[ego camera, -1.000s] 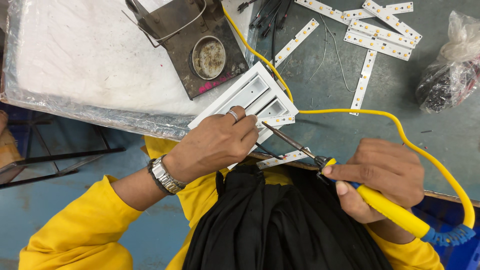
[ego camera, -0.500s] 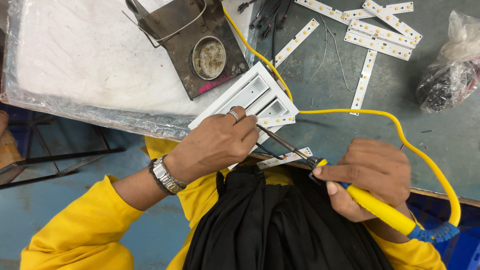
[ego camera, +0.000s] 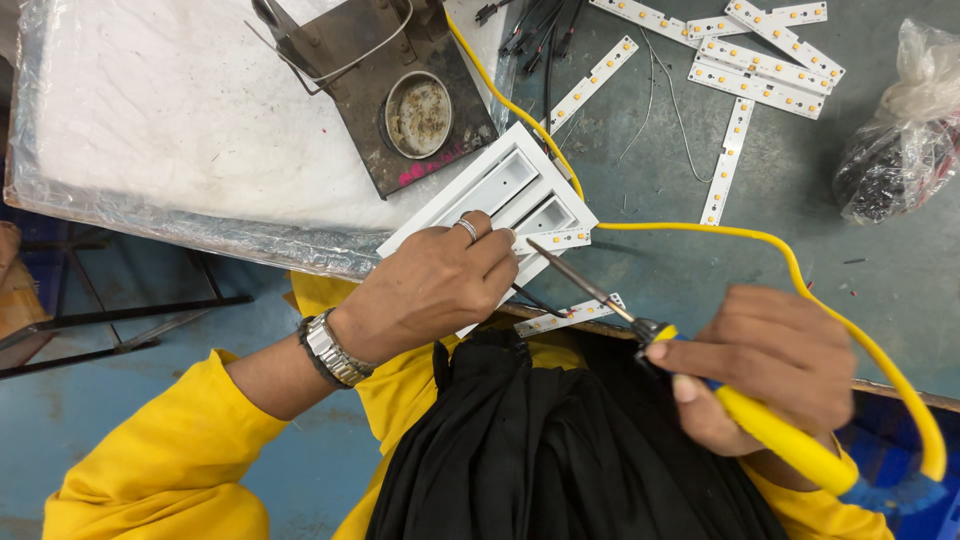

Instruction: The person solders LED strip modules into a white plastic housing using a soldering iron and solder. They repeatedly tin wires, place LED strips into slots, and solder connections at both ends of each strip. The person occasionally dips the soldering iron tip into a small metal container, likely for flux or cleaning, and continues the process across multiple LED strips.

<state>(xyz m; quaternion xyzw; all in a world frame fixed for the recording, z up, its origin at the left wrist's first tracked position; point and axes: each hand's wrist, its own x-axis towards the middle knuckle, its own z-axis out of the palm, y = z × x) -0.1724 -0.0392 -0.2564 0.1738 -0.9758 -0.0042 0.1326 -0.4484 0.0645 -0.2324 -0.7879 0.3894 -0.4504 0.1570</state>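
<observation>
My left hand [ego camera: 435,290], with a ring and a metal wristwatch, presses down on a white rectangular light housing [ego camera: 500,195] and pinches a short white LED strip [ego camera: 552,240] at its near corner. My right hand [ego camera: 765,365] grips a soldering iron with a yellow handle [ego camera: 785,440]. The iron's thin metal tip [ego camera: 560,265] points up-left and sits right at that strip. A second LED strip [ego camera: 570,315] lies on the table edge just below the iron's shaft. A yellow cord [ego camera: 740,235] loops from the iron across the table.
A dark metal iron stand with a round tin [ego camera: 420,105] rests on a plastic-wrapped white board [ego camera: 160,120]. Several loose LED strips [ego camera: 760,60] and black wires [ego camera: 530,20] lie at the back. A plastic bag of parts [ego camera: 900,140] is at the right.
The soldering iron's tip has moved up and left, from the strip on the table edge to the strip under my left fingers. My left hand has stayed on the housing.
</observation>
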